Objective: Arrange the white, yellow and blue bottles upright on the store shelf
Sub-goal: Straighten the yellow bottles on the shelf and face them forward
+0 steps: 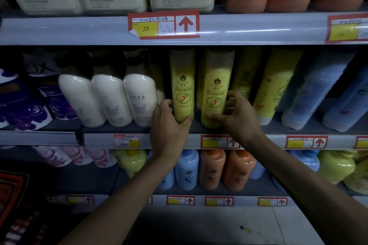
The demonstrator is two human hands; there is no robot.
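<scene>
Straightening yellows: my left hand (169, 123) grips one yellow bottle (182, 85), my right hand (239, 119) clasps its neighbour (216, 85); next, square both upright.

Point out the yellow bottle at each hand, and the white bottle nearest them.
Left yellow bottle (182, 89): head view, on its front label.
Right yellow bottle (217, 90): head view, on its front label.
Nearest white bottle (139, 93): head view, on its upper body.

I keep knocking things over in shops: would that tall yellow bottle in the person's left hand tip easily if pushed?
Probably tippy: the yellow bottle is tall and narrow on a small base. Its smooth plastic may slip; the left hand grips it low. Likely stiff: no dent shows under the grip. The neighbouring bottle in the right hand might catch it.
</scene>
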